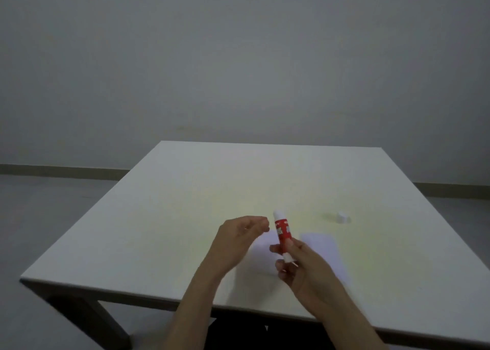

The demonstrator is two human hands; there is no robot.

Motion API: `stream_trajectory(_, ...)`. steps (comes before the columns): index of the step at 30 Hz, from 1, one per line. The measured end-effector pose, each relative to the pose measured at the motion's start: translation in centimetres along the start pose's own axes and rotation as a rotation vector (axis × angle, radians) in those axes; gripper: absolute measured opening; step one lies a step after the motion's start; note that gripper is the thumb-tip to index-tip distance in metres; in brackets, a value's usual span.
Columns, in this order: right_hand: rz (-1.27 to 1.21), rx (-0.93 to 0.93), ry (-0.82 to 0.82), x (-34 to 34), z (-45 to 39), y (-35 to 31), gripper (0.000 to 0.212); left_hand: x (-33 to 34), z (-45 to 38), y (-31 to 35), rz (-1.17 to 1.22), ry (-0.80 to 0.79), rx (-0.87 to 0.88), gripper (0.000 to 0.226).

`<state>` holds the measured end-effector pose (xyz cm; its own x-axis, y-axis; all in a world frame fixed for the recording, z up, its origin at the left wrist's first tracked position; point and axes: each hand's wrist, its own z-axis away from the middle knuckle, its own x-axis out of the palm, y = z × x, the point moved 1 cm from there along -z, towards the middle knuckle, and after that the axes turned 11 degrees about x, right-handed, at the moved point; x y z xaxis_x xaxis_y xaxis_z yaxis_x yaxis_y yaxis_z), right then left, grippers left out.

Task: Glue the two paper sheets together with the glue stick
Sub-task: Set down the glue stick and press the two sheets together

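My right hand [299, 265] grips the lower end of a red and white glue stick [282, 233], held upright above the table with its white glue tip bare. My left hand [238, 241] hovers just left of the stick, fingers loosely curled, holding nothing. The stick's white cap [342, 217] lies on the table to the right. Two white paper sheets lie side by side under my hands: one sheet [261, 254] is partly hidden by both hands, the other sheet [324, 249] lies to the right of my right hand.
The white table [164, 217] ends in a front edge close to my forearms and a left edge over grey floor. A plain grey wall stands behind it.
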<state>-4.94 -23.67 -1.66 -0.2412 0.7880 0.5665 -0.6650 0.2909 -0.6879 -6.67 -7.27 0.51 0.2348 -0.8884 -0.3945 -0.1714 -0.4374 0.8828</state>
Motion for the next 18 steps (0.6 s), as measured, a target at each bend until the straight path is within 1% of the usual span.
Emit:
stream_trajectory(3,0.350,-0.155,0.103,1.6,-0.6,1.4,0.017,0.4,0.3,0.5,-0.048,0.140,0.033,0.003)
stream_trajectory(5,0.619,-0.266,0.204,2.0,-0.9,1.8,0.023,-0.6,0.2,0.5,-0.094,0.243,0.034,0.009)
stream_trajectory(7,0.884,-0.377,0.305,1.6,-1.2,2.3,0.038,-1.9,-0.2,0.5,-0.169,0.355,0.022,0.015)
stream_trajectory(8,1.069,-0.453,0.353,1.4,-1.3,2.6,0.043,-2.5,-0.5,0.5,-0.213,0.404,0.019,0.018)
stream_trajectory(10,1.466,-0.601,0.401,1.2,-1.5,3.4,0.042,-3.2,-1.4,0.3,-0.266,0.458,0.021,0.023)
stream_trajectory(11,1.588,-0.644,0.400,1.3,-1.6,3.8,0.039,-3.3,-1.8,0.2,-0.276,0.460,0.019,0.022)
stream_trajectory(13,1.710,-0.640,0.398,1.5,-1.5,4.1,0.036,-3.2,-2.7,-0.4,-0.295,0.440,0.002,0.024)
stream_trajectory(15,1.783,-0.634,0.405,1.8,-1.6,4.1,0.038,-2.8,-3.3,-1.3,-0.318,0.415,-0.018,0.032)
stream_trajectory(18,1.799,-0.608,0.373,2.2,-1.8,4.0,0.043,-2.6,-4.2,-2.3,-0.349,0.424,-0.033,0.035)
